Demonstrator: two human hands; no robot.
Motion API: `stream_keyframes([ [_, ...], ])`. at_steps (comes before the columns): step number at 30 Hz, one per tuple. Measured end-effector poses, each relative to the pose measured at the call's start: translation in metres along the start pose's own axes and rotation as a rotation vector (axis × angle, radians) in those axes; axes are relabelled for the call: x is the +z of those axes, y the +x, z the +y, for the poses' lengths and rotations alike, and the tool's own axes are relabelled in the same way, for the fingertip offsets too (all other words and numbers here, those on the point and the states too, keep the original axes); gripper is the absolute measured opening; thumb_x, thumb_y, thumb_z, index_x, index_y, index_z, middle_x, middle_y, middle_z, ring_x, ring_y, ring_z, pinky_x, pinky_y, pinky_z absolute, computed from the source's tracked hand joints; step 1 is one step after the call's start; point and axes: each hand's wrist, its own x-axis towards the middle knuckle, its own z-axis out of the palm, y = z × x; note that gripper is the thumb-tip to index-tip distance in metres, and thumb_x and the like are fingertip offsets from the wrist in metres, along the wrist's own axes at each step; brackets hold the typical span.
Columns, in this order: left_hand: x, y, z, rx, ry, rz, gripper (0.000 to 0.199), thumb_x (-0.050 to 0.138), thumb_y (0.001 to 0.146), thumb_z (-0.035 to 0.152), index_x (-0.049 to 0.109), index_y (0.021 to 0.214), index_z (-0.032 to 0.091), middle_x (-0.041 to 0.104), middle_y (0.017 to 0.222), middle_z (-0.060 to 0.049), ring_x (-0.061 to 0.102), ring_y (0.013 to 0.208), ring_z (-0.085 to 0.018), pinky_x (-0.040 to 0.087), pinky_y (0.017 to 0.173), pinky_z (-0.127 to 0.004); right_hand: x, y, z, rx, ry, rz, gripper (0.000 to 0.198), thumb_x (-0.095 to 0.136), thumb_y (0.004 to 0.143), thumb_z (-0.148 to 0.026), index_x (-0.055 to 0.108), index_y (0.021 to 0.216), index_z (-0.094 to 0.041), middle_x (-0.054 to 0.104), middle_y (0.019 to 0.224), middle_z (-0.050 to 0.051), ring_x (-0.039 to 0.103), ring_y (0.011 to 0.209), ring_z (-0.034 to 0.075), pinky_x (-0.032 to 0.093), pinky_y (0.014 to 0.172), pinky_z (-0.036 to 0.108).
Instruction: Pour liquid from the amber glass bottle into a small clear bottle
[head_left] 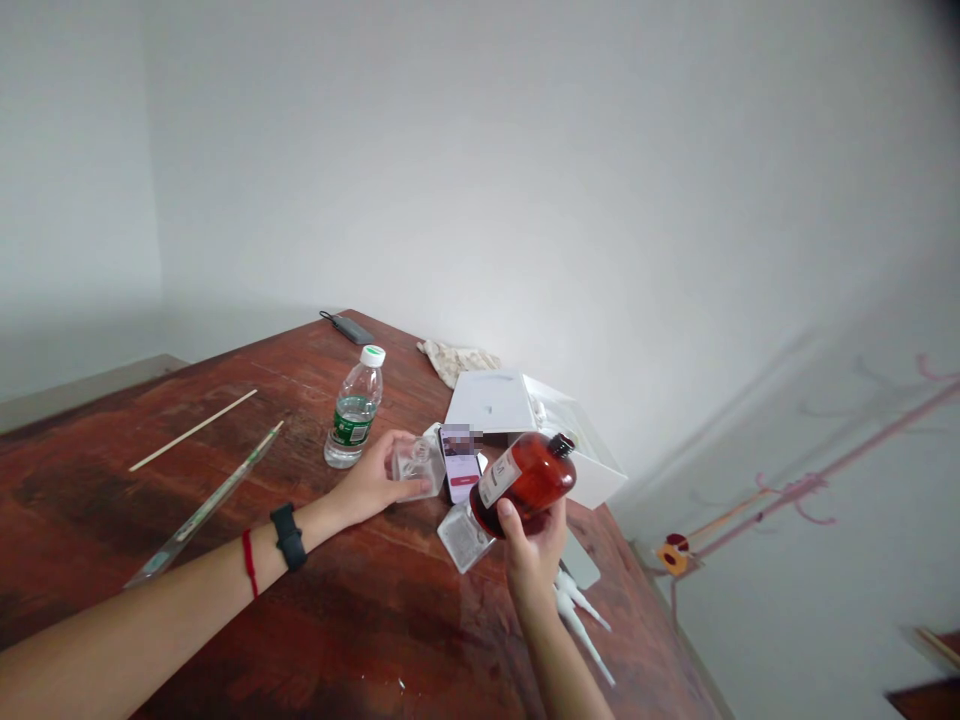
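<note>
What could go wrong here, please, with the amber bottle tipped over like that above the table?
The amber bottle lies nearly on its side in the right hand, just above the phone; if its black cap is loose, liquid might reach the screen. The left hand grips only a small clear container, which may slip or tip. The water bottle stands close to that arm.

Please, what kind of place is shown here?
Probably a plain room at home, not a workshop: a worn wooden table against bare white walls, with everyday things like a water bottle and a phone.
</note>
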Motion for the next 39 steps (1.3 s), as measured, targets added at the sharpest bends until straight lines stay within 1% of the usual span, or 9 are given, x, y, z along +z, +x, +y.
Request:
stream_keyframes([
  [3, -0.001, -0.001, -0.004, 0.007, 0.052, 0.062, 0.065, 0.094, 0.068, 0.033, 0.056, 0.119, 0.021, 0.070, 0.129, -0.015, 0.070, 0.120, -0.035, 0.055, 0.104, -0.053, 0.001, -0.004, 0.003, -0.003, -0.011, -0.027, 0.064, 0.088, 0.073, -0.045, 0.062, 0.125, -0.018, 0.076, 0.109, 0.012, 0.075, 0.097, 0.032, 0.057, 0.088, 0.045],
  [7, 0.000, -0.004, -0.006, 0.028, 0.112, 0.099, 0.064, 0.092, 0.068, 0.028, 0.057, 0.121, 0.022, 0.070, 0.129, -0.014, 0.068, 0.123, -0.036, 0.054, 0.105, -0.053, 0.003, -0.014, 0.007, 0.000, -0.070, -0.072, 0.061, 0.088, 0.073, -0.042, 0.061, 0.123, -0.021, 0.074, 0.110, 0.009, 0.073, 0.095, 0.030, 0.056, 0.087, 0.043],
  [11, 0.002, -0.008, -0.002, 0.075, 0.208, 0.160, 0.060, 0.087, 0.072, 0.024, 0.056, 0.123, 0.022, 0.069, 0.129, -0.013, 0.069, 0.120, -0.035, 0.052, 0.108, -0.054, 0.004, -0.021, 0.006, -0.008, -0.095, -0.138, 0.064, 0.087, 0.073, -0.039, 0.058, 0.127, -0.022, 0.073, 0.111, 0.009, 0.072, 0.097, 0.030, 0.055, 0.086, 0.041],
  [14, 0.003, -0.009, 0.000, 0.122, 0.287, 0.187, 0.060, 0.083, 0.075, 0.020, 0.052, 0.126, 0.022, 0.069, 0.129, -0.013, 0.070, 0.119, -0.033, 0.052, 0.109, -0.053, 0.006, -0.022, 0.003, -0.020, -0.119, -0.145, 0.064, 0.086, 0.073, -0.040, 0.057, 0.126, -0.022, 0.072, 0.107, 0.008, 0.071, 0.094, 0.029, 0.055, 0.084, 0.040],
  [20, 0.003, -0.010, 0.004, 0.138, 0.316, 0.178, 0.060, 0.079, 0.078, 0.019, 0.049, 0.130, 0.022, 0.068, 0.126, -0.012, 0.067, 0.123, -0.032, 0.050, 0.111, -0.053, 0.007, -0.021, -0.002, -0.031, -0.150, -0.118, 0.060, 0.085, 0.073, -0.043, 0.056, 0.122, -0.022, 0.072, 0.100, 0.005, 0.070, 0.087, 0.027, 0.055, 0.080, 0.039],
  [24, 0.005, -0.012, 0.007, 0.116, 0.282, 0.156, 0.059, 0.079, 0.079, 0.021, 0.048, 0.130, 0.022, 0.067, 0.128, -0.012, 0.066, 0.124, -0.032, 0.049, 0.112, -0.054, 0.005, -0.021, 0.000, -0.026, -0.165, -0.115, 0.059, 0.086, 0.072, -0.044, 0.057, 0.120, -0.023, 0.070, 0.102, 0.005, 0.069, 0.088, 0.027, 0.054, 0.082, 0.041],
  [31, 0.006, -0.012, 0.008, 0.111, 0.280, 0.169, 0.059, 0.080, 0.079, 0.023, 0.049, 0.129, 0.021, 0.064, 0.133, -0.015, 0.064, 0.127, -0.033, 0.048, 0.113, -0.054, 0.004, -0.020, 0.001, -0.020, -0.181, -0.098, 0.061, 0.086, 0.072, -0.046, 0.057, 0.121, -0.024, 0.068, 0.107, 0.006, 0.066, 0.094, 0.028, 0.052, 0.086, 0.045],
  [39, 0.008, -0.014, 0.008, 0.098, 0.243, 0.124, 0.059, 0.083, 0.079, 0.025, 0.050, 0.128, 0.023, 0.066, 0.135, -0.015, 0.064, 0.131, -0.034, 0.047, 0.116, -0.054, 0.003, -0.018, 0.000, -0.014, -0.174, -0.092, 0.060, 0.085, 0.072, -0.046, 0.058, 0.121, -0.024, 0.069, 0.104, 0.005, 0.067, 0.092, 0.028, 0.053, 0.083, 0.043],
])
